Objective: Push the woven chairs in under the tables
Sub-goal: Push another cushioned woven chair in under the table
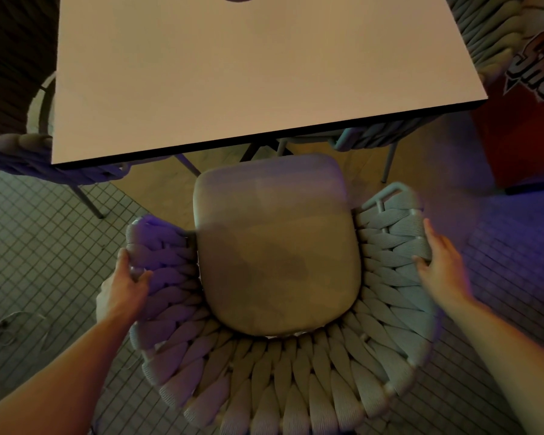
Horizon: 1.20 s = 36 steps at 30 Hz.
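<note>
Beside the counter [233, 73]: two tucked chairs [60, 164]; grey woven chair [264, 387], cushioned, both hands [123, 287] [440, 265] clamped on its arms.

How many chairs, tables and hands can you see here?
Woven chairs: 4 (held chair, left, right under the table, top right)
Tables: 1
Hands: 2 (left hand, right hand)
Total: 7

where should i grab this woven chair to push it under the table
Grip the two woven arms from behind, as the left hand and right hand do now. The woven chair opens toward the table, so the arms flank the seat evenly.
</note>
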Available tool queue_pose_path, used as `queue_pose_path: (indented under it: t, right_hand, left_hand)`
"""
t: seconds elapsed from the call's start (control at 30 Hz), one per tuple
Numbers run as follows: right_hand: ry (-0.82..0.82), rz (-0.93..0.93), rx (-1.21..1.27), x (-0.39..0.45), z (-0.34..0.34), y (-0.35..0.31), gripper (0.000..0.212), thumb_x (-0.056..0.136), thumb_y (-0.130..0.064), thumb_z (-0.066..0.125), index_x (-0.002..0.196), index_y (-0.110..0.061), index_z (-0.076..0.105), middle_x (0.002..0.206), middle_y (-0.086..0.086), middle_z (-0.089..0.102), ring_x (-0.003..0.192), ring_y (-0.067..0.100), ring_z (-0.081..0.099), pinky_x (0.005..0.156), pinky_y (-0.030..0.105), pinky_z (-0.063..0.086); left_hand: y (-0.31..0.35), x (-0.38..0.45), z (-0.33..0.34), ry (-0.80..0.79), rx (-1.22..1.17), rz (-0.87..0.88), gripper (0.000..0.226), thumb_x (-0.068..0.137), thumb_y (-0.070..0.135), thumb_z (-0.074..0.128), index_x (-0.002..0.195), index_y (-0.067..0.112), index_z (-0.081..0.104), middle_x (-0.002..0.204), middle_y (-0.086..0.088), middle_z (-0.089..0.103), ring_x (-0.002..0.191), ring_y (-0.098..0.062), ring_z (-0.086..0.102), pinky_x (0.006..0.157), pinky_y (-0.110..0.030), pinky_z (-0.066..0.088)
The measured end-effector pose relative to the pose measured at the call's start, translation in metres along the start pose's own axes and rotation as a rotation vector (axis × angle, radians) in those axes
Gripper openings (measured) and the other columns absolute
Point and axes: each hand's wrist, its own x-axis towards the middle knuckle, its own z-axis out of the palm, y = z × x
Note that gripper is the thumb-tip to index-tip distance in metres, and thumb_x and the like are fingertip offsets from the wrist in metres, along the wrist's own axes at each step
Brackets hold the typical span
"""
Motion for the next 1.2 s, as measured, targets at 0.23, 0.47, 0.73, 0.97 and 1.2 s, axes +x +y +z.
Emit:
queue_pose_path:
  t: [0.23, 0.47, 0.73, 0.97, 1.2]
  right_hand:
    - [-0.018, 0.001, -0.024, 0.007, -0.003, 0.007, 0.08, 0.087, -0.007, 0.062, 0.152, -0.028, 0.02, 0.132, 0.012, 0.046, 0.11, 0.03, 0.053, 0.085, 0.036, 0.044]
    - [-0.013, -0.015, -0.055, 0.007, -0.001, 0.007, 0.079, 0.088, -0.01, 0.062, 0.152, -0.027, 0.018, 0.132, 0.012, 0.046, 0.113, 0.03, 0.051, 0.082, 0.034, 0.043]
    - [-0.004, -0.015, -0.08, 0.007, 0.0, 0.011, 0.08, 0.088, -0.014, 0.062, 0.151, -0.032, 0.017, 0.133, 0.009, 0.045, 0.11, 0.03, 0.053, 0.08, 0.035, 0.045]
    - [-0.007, -0.012, -0.087, 0.005, 0.003, 0.007, 0.079, 0.089, -0.012, 0.06, 0.152, -0.029, 0.016, 0.135, 0.01, 0.043, 0.11, 0.03, 0.052, 0.083, 0.038, 0.047]
    - [0.023, 0.044, -0.002, -0.013, 0.008, -0.01, 0.071, 0.092, -0.026, 0.059, 0.152, -0.016, 0.022, 0.144, 0.015, 0.037, 0.126, 0.034, 0.044, 0.098, 0.041, 0.04]
  left_hand:
    - [-0.003, -0.006, 0.005, -0.002, -0.003, -0.002, 0.07, 0.089, 0.04, 0.055, 0.15, 0.034, 0.021, 0.123, -0.018, 0.063, 0.108, -0.046, 0.057, 0.08, -0.05, 0.045]
    - [-0.006, -0.001, 0.004, -0.003, -0.007, 0.045, 0.072, 0.089, 0.039, 0.057, 0.151, 0.032, 0.022, 0.122, -0.013, 0.065, 0.109, -0.043, 0.058, 0.083, -0.05, 0.047]
    - [-0.008, 0.001, 0.004, 0.003, 0.004, 0.072, 0.071, 0.088, 0.041, 0.057, 0.149, 0.033, 0.023, 0.121, -0.013, 0.064, 0.107, -0.043, 0.059, 0.08, -0.049, 0.049]
    - [-0.006, 0.009, -0.001, -0.002, 0.045, 0.108, 0.057, 0.089, 0.041, 0.056, 0.139, 0.027, 0.033, 0.114, -0.021, 0.066, 0.099, -0.046, 0.06, 0.077, -0.052, 0.05]
    - [0.013, -0.018, 0.007, 0.148, 0.175, 0.257, 0.066, 0.09, 0.042, 0.056, 0.145, 0.016, 0.032, 0.14, -0.023, 0.043, 0.125, -0.048, 0.041, 0.098, -0.058, 0.037]
